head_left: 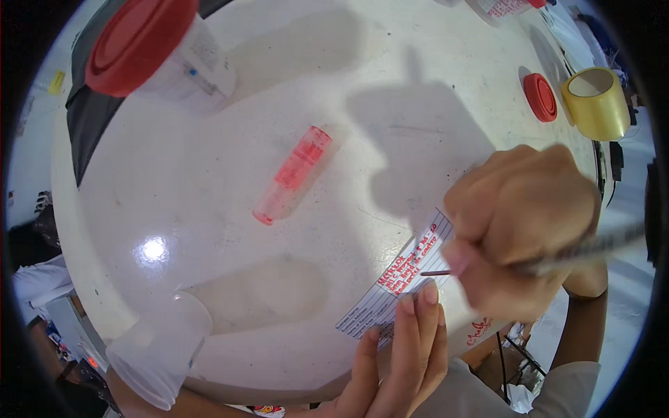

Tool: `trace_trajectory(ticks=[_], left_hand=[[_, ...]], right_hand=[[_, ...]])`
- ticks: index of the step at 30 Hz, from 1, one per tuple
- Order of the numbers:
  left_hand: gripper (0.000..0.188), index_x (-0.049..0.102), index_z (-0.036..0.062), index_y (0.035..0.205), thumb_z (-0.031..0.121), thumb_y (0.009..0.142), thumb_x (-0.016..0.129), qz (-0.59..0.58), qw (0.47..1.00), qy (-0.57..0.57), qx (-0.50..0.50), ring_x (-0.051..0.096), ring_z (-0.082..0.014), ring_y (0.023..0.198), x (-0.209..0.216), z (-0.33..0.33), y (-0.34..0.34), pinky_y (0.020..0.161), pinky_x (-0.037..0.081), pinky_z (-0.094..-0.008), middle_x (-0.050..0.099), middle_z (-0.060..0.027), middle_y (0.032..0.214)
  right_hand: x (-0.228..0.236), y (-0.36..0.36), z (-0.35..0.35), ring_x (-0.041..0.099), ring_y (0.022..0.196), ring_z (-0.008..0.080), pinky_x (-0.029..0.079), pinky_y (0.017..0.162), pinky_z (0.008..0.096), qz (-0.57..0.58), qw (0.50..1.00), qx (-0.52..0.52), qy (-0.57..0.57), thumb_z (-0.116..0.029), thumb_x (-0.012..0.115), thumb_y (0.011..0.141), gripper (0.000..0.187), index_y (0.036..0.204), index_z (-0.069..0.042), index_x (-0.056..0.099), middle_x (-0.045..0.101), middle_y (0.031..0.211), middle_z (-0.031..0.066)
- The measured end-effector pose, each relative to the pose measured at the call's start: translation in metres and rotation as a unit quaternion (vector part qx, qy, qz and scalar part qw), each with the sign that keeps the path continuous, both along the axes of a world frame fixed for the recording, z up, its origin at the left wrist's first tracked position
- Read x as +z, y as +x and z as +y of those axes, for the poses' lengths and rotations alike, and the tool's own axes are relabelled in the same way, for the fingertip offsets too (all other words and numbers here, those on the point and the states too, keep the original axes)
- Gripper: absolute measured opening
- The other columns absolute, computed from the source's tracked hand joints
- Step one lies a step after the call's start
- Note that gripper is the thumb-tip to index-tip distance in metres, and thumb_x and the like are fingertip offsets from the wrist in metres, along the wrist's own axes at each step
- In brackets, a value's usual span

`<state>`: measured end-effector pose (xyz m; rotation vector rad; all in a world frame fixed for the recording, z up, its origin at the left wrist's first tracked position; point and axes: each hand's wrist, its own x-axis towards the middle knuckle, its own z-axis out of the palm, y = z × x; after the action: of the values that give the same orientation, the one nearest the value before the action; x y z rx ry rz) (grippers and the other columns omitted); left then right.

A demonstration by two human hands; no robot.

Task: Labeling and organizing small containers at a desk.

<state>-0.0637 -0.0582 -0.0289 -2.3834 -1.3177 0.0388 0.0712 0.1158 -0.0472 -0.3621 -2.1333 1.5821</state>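
Writing with blurred pen (582, 251), hands (533, 226) partly covering lined label (398, 280)

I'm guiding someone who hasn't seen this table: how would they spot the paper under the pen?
On the white tabletop, find the right hand gripping a blurred grey pen. Beneath the pen's tip, slanting up to the right, lies a white paper label. Its ruled lines and red handwriting set it apart from the clear, red-tinted plastic tube.

The white table (174, 188) carries 1 label (397, 280) and 1 tube (293, 174).
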Motion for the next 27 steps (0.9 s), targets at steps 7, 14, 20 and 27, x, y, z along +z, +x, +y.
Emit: trace_trajectory(ticks=[7,14,20,27], left_hand=[[0.035,0.062,0.0010,0.115,0.016,0.089,0.047,0.034,0.999,-0.011,-0.019,0.059,-0.0268,0.111,0.000,-0.009,-0.002,0.091,0.050,-0.0323,0.063,-0.0132,0.120],[0.041,0.057,-0.0006,0.125,0.019,0.091,0.044,-0.076,0.996,-0.048,0.005,0.057,-0.0309,0.112,0.004,-0.015,0.004,0.095,0.048,-0.0357,0.061,-0.0186,0.122],[0.042,0.054,-0.0001,0.129,0.019,0.092,0.044,-0.133,0.985,-0.104,-0.015,0.055,-0.0330,0.115,-0.014,-0.017,0.007,0.096,0.048,-0.0359,0.059,-0.0230,0.124],[0.040,0.056,0.0010,0.127,0.018,0.091,0.047,-0.160,0.982,-0.096,0.012,0.055,-0.0325,0.115,-0.013,-0.016,0.006,0.098,0.048,-0.0355,0.059,-0.0224,0.124]], right_hand=[[0.002,-0.001,0.004,0.041,0.034,0.0159,0.027,0.036,0.0293,0.026,0.993,0.012,-0.115,0.015,0.056,0.063,0.033,0.056,-0.007,0.034,0.050,0.047,0.0097],[-0.001,0.002,0.005,0.047,0.039,0.0150,0.033,0.039,0.0266,0.033,0.993,0.081,-0.077,0.014,0.062,0.069,0.029,0.066,-0.006,0.042,0.053,0.052,0.0076],[0.000,-0.004,-0.003,0.045,0.052,0.0075,0.029,0.047,0.0255,0.076,0.985,0.004,-0.153,0.014,0.074,0.071,0.034,0.079,-0.005,0.048,0.050,0.065,0.0017],[0.007,-0.010,-0.004,0.055,0.052,0.0128,0.038,0.047,0.0255,0.041,0.995,0.092,-0.029,0.008,0.078,0.069,0.030,0.075,-0.008,0.054,0.060,0.067,0.0047]])
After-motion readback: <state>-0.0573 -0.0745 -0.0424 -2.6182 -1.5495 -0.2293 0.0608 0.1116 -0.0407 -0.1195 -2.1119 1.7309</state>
